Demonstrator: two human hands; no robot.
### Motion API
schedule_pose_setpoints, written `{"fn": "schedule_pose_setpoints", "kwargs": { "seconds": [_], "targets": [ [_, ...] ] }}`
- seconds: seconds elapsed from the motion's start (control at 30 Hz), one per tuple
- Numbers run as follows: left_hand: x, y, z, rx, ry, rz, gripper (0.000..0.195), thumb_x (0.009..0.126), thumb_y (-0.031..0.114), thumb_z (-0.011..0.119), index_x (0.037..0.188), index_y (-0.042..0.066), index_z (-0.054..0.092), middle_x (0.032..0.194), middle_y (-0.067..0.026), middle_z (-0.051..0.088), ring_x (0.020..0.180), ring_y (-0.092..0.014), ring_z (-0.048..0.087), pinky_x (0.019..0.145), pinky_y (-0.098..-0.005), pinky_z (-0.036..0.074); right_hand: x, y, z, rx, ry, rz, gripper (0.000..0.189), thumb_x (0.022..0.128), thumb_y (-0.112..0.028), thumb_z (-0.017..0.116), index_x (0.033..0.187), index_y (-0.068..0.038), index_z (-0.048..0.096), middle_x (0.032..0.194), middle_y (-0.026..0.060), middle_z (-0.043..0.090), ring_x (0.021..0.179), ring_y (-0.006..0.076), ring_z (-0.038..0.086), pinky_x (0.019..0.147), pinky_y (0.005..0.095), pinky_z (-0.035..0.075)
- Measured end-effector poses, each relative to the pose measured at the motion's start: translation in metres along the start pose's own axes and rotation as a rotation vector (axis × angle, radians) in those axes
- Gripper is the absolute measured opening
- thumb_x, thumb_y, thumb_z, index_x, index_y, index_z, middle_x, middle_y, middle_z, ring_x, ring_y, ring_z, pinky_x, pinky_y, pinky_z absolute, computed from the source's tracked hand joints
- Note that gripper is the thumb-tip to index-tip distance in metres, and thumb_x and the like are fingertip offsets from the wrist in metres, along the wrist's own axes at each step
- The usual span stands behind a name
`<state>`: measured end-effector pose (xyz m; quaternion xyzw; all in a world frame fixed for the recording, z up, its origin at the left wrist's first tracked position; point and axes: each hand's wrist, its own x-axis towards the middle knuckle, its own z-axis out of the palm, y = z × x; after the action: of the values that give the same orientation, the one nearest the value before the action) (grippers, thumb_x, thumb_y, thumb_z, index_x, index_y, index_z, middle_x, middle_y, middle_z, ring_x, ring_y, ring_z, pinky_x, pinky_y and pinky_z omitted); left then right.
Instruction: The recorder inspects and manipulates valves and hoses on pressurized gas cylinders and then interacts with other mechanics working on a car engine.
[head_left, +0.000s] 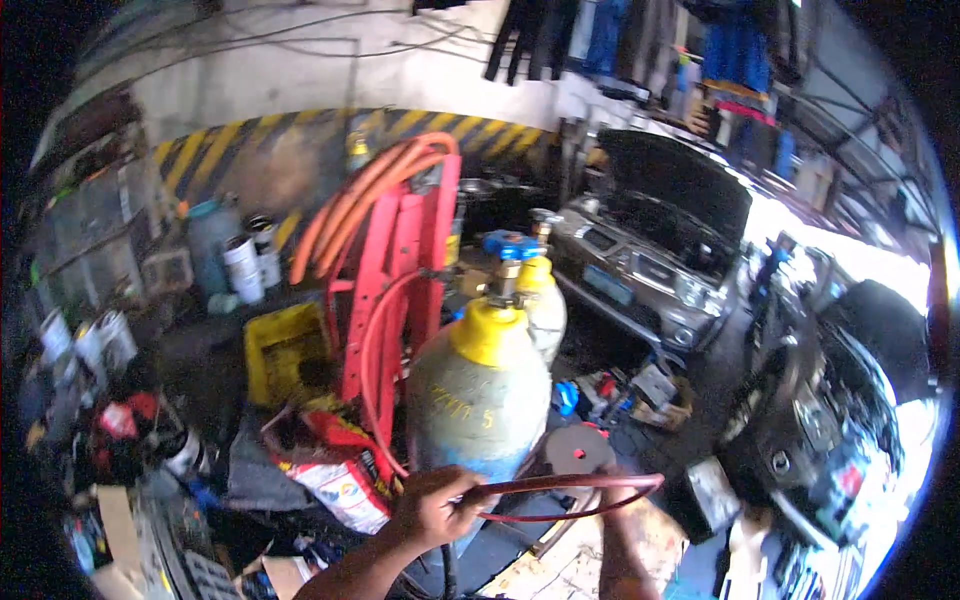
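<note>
Near the bottom middle, my left hand is closed around a dark red rubber hose. The hose runs in a flattened loop across to my right hand, which is blurred and partly behind it, so its fingers cannot be made out. Just beyond my hands stands a grey gas cylinder with a yellow shoulder and a blue fitting on its valve. A second yellow-topped cylinder is behind it. A thinner red hose curves down left of the front cylinder towards my left hand.
Orange hoses hang over a red metal frame. A yellow crate and a red and white bag lie to the left. A round grey disc is by the cylinder. A car with a raised hood stands behind right.
</note>
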<state>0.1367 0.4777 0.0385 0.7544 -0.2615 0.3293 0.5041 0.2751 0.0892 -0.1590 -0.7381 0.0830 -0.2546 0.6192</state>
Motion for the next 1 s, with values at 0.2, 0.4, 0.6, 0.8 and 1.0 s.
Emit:
{"fn": "schedule_pose_setpoints", "kwargs": {
  "seconds": [0.2,0.4,0.6,0.8,1.0],
  "targets": [
    [-0.008,-0.032,-0.016,-0.068,0.034,-0.014,0.023,0.085,0.025,0.073,0.081,0.004,0.065,0.067,-0.0115,0.061,0.059,-0.03,0.064,0.053,-0.0369,0.047,0.076,-0.331,0.029,0.154,-0.235,-0.494,0.024,0.098,-0.012,0.057,0.117,0.002,0.061,0.107,0.0076,0.067,0.094,0.0133,0.062,0.086,0.0277,0.049],
    [-0.007,-0.046,-0.038,0.015,-0.066,0.035,0.024,0.09,0.025,0.064,0.087,0.001,0.063,0.071,-0.0057,0.061,0.066,-0.018,0.06,0.062,-0.0318,0.047,0.057,-0.494,0.147,-0.695,-1.046,-1.011,0.056,0.089,-0.014,0.061,0.143,-0.012,0.048,0.149,0.0198,0.043,0.137,0.0329,0.043,0.115,0.0409,0.033],
    [-0.005,-0.05,-0.046,0.097,0.064,-0.033,0.039,0.091,0.042,0.063,0.073,0.008,0.061,0.062,-0.0064,0.054,0.057,-0.027,0.054,0.054,-0.0384,0.038,0.058,-0.526,0.167,-0.738,-1.204,-0.71,0.055,0.083,-0.03,0.071,0.131,-0.006,0.06,0.119,0.016,0.068,0.109,0.03,0.066,0.095,0.0408,0.05],
    [0.004,-0.053,-0.052,0.119,0.036,0.059,0.035,0.092,0.038,0.064,0.077,0.007,0.062,0.062,-0.0076,0.055,0.058,-0.029,0.057,0.056,-0.0395,0.042,0.028,-0.54,0.191,-1.294,-0.778,-0.938,0.053,0.087,-0.053,0.057,0.108,-0.006,0.071,0.109,0.0171,0.07,0.104,0.0353,0.066,0.088,0.0429,0.053],
    [0.006,-0.042,-0.069,0.167,-0.032,0.026,0.032,0.091,0.035,0.068,0.079,0.006,0.062,0.068,-0.0102,0.058,0.065,-0.031,0.06,0.058,-0.0394,0.045,0.017,-0.527,0.211,-1.223,-0.904,-1.115,0.043,0.088,-0.044,0.058,0.102,-0.006,0.072,0.098,0.0134,0.073,0.097,0.0329,0.069,0.084,0.0427,0.054]
  ]
}}
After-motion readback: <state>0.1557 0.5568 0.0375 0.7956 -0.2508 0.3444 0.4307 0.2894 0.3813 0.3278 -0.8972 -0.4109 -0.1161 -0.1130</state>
